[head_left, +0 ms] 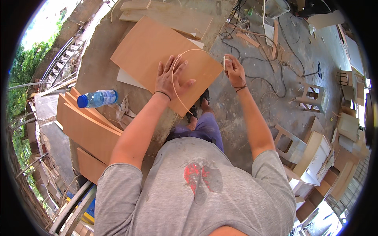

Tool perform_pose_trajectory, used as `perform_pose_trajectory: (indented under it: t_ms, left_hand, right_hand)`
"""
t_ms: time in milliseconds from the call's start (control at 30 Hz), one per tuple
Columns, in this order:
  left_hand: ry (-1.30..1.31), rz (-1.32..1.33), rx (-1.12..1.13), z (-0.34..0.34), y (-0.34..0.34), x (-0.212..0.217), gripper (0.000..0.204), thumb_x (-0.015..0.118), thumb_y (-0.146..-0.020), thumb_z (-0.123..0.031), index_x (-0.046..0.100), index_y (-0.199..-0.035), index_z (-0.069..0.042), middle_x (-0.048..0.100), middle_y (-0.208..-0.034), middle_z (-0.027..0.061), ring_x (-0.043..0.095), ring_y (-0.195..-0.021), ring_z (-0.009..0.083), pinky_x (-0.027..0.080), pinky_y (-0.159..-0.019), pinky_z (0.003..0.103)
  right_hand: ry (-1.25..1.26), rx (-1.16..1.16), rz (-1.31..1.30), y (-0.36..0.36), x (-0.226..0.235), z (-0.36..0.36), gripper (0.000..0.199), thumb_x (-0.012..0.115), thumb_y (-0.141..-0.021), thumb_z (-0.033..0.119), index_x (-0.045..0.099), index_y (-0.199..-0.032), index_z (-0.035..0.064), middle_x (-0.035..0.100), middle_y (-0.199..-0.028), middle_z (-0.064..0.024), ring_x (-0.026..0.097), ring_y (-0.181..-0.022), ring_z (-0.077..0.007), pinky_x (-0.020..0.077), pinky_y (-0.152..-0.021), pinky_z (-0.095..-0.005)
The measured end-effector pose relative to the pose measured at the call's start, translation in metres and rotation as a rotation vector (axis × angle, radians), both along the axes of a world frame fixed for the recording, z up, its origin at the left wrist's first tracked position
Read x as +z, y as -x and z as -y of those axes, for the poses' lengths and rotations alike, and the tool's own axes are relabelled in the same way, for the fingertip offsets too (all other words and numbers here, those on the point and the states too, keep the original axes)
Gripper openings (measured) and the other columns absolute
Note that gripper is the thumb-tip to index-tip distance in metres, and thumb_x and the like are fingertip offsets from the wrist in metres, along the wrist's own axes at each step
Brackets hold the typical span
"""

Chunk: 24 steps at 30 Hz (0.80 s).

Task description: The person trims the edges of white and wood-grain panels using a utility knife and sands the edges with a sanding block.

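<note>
A flat wood-look panel lies at an angle in front of me, on top of other boards. My left hand rests flat on it with the fingers spread. A thin pale strip curls across the panel and passes by the fingers of that hand. At the panel's right corner, my right hand is closed around a small whitish object. Its kind is mostly hidden by the fingers, and it sits close to the panel's edge.
Left of me, a blue-capped water bottle lies on its side above stacked brown panels, next to a crumpled cloth. Dark cables and wood scraps cover the floor at right, near a wooden stool and unfinished cabinets.
</note>
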State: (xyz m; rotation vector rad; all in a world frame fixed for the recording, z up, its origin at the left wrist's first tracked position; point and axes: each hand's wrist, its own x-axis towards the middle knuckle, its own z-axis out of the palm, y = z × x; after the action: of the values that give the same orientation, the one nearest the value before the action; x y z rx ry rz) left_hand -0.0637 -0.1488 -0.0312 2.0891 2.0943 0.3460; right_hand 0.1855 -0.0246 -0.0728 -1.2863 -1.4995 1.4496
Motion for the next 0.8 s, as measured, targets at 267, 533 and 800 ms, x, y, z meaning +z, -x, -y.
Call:
perform_pose_trajectory:
  t_ms: [267, 533, 800]
  left_hand:
    - [0.03, 0.042, 0.008, -0.004, -0.002, 0.003, 0.073, 0.057, -0.083, -0.059, 0.042, -0.143, -0.019, 0.027, -0.156, 0.0034, 0.019, -0.146, 0.0247, 0.009, -0.118, 0.052]
    - [0.013, 0.052, 0.016, -0.004, -0.003, 0.001, 0.07, 0.06, -0.083, -0.056, 0.045, -0.141, -0.019, 0.031, -0.154, 0.0036, 0.021, -0.145, 0.0251, 0.01, -0.116, 0.055]
    - [-0.037, 0.062, 0.039, -0.005, -0.005, -0.004, 0.068, 0.06, -0.083, -0.055, 0.046, -0.14, -0.018, 0.033, -0.153, 0.005, 0.021, -0.145, 0.0256, 0.01, -0.115, 0.059]
  right_hand:
    - [-0.097, -0.468, -0.043, 0.029, -0.013, 0.039, 0.033, 0.058, -0.096, 0.022, 0.053, -0.123, 0.0041, 0.049, -0.067, 0.0008, 0.045, -0.058, -0.0064, 0.0391, -0.054, -0.023]
    - [-0.097, -0.511, -0.027, 0.05, -0.011, 0.085, 0.031, 0.057, -0.096, 0.021, 0.053, -0.12, 0.0018, 0.053, -0.071, -0.0015, 0.048, -0.062, -0.0098, 0.0426, -0.06, -0.0249]
    - [-0.213, -0.421, 0.084, 0.075, 0.005, 0.161, 0.032, 0.057, -0.095, 0.022, 0.054, -0.12, 0.0016, 0.059, -0.08, -0.0082, 0.054, -0.073, -0.0159, 0.0459, -0.069, -0.0297]
